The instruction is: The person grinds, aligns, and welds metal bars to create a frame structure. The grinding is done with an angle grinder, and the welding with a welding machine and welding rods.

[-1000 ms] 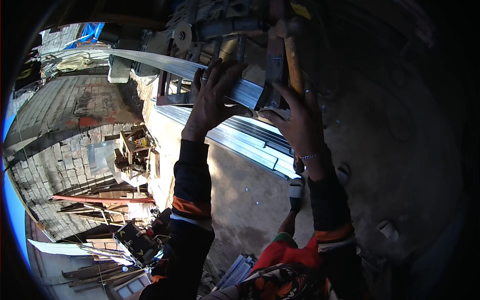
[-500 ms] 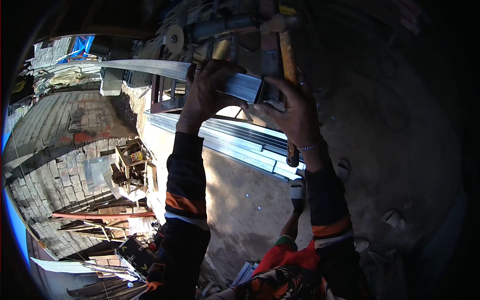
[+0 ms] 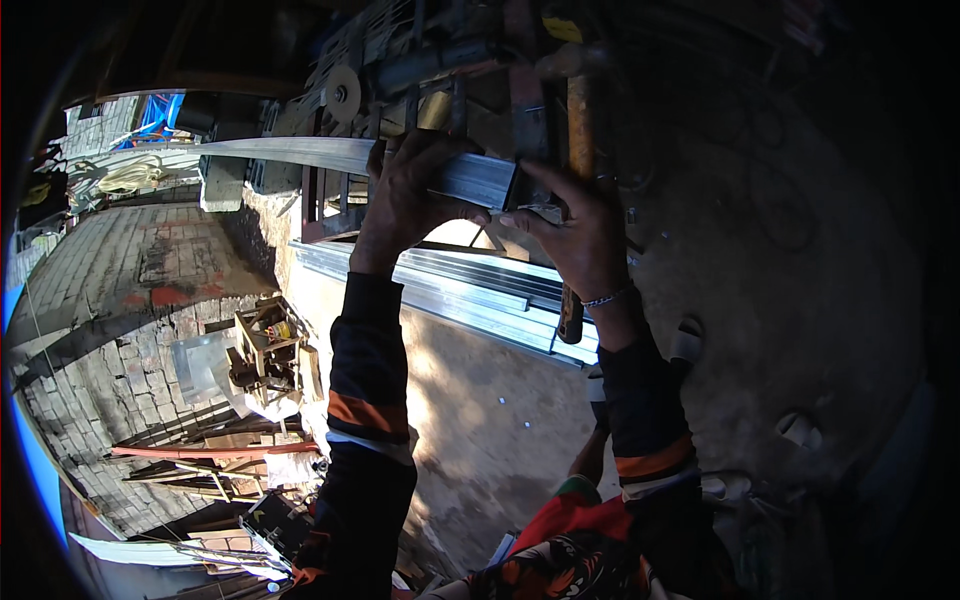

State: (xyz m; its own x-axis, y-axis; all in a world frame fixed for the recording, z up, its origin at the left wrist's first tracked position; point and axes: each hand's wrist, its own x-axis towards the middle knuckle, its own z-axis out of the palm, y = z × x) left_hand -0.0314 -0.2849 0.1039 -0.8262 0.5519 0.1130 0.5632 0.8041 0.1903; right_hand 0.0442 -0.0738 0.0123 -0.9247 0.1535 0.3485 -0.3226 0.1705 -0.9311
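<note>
1. Head view, the setting: an outdoor workshop yard with a sunlit dirt floor (image 3: 480,420), a red-and-grey brick wall (image 3: 110,300) bending along the left rim, and deep shadow over the right side. A dark metal machine frame (image 3: 440,70) with a small round wheel stands at the top.

2. Head view, the thing in hand: a long silvery aluminium channel profile (image 3: 300,155) runs from the far left to the centre, held level at about chest height above a stack of similar silver aluminium profiles (image 3: 480,290) lying on the floor below.

3. Head view, the hands: the left hand (image 3: 405,195) is closed over the profile from above, fingers wrapped round its top face. The right hand (image 3: 580,235) sits at the cut end, fingertips pressed against it; whether it fully clasps the end I cannot tell.

4. Head view, nearby: a wooden hammer handle (image 3: 578,150) hangs upright just behind the right hand, and a small wooden stool-like frame (image 3: 265,345) stands by the wall.

5. Handling, as a judgement: the profile looks light but long, so its far end probably sags and swings. It is stiff along its length, yet thin-walled and easily dented. The smooth metal may slip, and the cut end is likely sharp; gripping the flat faces near the end, as here, seems soundest.
</note>
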